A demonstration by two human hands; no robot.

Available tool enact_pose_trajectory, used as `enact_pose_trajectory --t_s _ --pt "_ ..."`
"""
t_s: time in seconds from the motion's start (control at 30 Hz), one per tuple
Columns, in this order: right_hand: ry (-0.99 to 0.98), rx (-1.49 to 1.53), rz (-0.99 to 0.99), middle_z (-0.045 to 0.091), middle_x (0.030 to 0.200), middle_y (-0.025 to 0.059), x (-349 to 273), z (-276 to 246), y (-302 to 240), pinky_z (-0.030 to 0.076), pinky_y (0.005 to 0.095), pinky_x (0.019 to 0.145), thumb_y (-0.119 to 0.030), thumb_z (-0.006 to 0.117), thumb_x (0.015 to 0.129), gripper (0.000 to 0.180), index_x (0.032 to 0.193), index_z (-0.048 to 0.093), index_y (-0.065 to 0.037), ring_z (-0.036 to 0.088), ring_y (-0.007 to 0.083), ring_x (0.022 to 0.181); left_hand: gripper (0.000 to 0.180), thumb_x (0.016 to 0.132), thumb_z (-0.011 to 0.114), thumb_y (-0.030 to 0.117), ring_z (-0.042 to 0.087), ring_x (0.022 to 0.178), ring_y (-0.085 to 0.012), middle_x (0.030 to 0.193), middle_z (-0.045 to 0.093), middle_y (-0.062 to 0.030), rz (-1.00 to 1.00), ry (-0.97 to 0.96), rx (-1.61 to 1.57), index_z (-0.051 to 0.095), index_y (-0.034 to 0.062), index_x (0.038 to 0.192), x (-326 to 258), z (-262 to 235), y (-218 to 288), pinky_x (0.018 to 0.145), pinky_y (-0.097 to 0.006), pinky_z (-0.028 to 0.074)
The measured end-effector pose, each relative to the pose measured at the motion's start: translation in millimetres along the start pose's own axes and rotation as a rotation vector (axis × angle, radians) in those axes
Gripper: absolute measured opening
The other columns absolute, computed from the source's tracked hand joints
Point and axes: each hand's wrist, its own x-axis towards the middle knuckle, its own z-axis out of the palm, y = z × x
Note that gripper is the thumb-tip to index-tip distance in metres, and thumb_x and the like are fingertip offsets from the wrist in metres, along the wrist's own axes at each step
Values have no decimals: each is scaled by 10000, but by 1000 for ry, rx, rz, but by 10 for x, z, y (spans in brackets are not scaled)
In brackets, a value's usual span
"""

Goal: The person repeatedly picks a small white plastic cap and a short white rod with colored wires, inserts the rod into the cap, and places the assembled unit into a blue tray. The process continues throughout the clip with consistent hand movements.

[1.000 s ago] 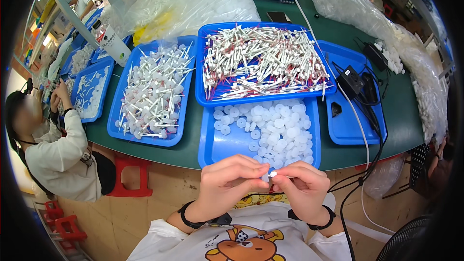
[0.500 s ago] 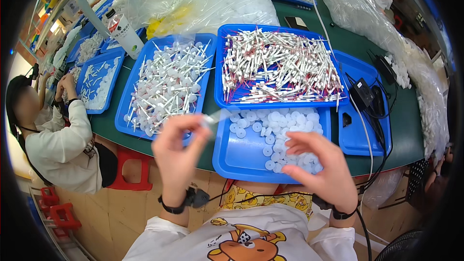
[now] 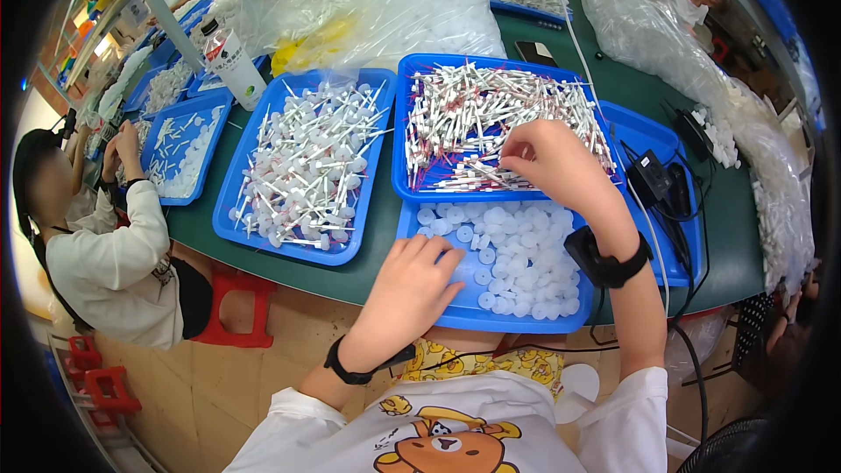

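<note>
My left hand [image 3: 419, 285] lies on the left corner of the near blue tray [image 3: 491, 321], fingertips touching the white round caps [image 3: 517, 250] in it, nothing gripped. My right hand [image 3: 550, 162] reaches over the far blue tray [image 3: 405, 136], which is heaped with thin white tubes with red ends [image 3: 477, 114]. Its fingers are curled and pinched together down among the tubes; whether one is held is hidden. Both wrists wear black bands. Left of these, another blue tray [image 3: 229, 210] holds caps with tubes pushed into them [image 3: 307, 166].
A green table [image 3: 368, 271] carries more blue trays at left, clear bags of parts at the back and right, and a bottle [image 3: 235, 61]. A black adapter with cables [image 3: 659, 177] lies in the right tray. A seated person [image 3: 105, 236] works at left beside red stools.
My hands were together in front of my chest, then the left one swung out over the left tray with a piece. Now the left is down on the caps and the right is in the tubes.
</note>
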Motion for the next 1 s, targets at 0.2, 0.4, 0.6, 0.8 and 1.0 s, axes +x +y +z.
enact_pose_trajectory --t_s 0.2,0.4,0.6,0.8,1.0 --pt "-97 -104 0 714 782 152 88 151 -45 556 402 730 -125 802 726 144 778 732 -10 708 317 777 348 799 766 164 556 959 -278 990 594 -77 -21 38 78 675 51 1116 50 193 43 840 -386 437" --pt "114 64 51 709 808 169 -18 82 -11 542 405 719 -120 702 841 152 908 709 17 699 334 782 257 786 754 79 551 939 -298 960 588 -91 -53 137 -42 627 54 1009 128 290 109 832 -394 433" --pt "220 55 21 681 855 109 -154 67 112 499 321 679 -114 655 923 223 1095 675 28 604 186 709 291 804 724 30 548 940 -305 954 581 -99 -72 166 -55 590 51 1062 223 364 172 843 -398 436" --pt "239 421 77 718 959 94 -255 -42 104 503 312 701 -161 665 946 222 1062 696 26 631 157 819 293 801 734 37 558 934 -307 959 591 -97 -66 170 -91 618 53 1070 204 369 134 848 -397 447" --pt "442 650 37 727 1013 78 -463 -75 14 520 281 780 -108 655 953 169 1068 674 14 668 135 890 276 799 738 29 571 961 -311 967 616 -97 -76 214 -125 621 51 1048 194 372 124 858 -399 454"
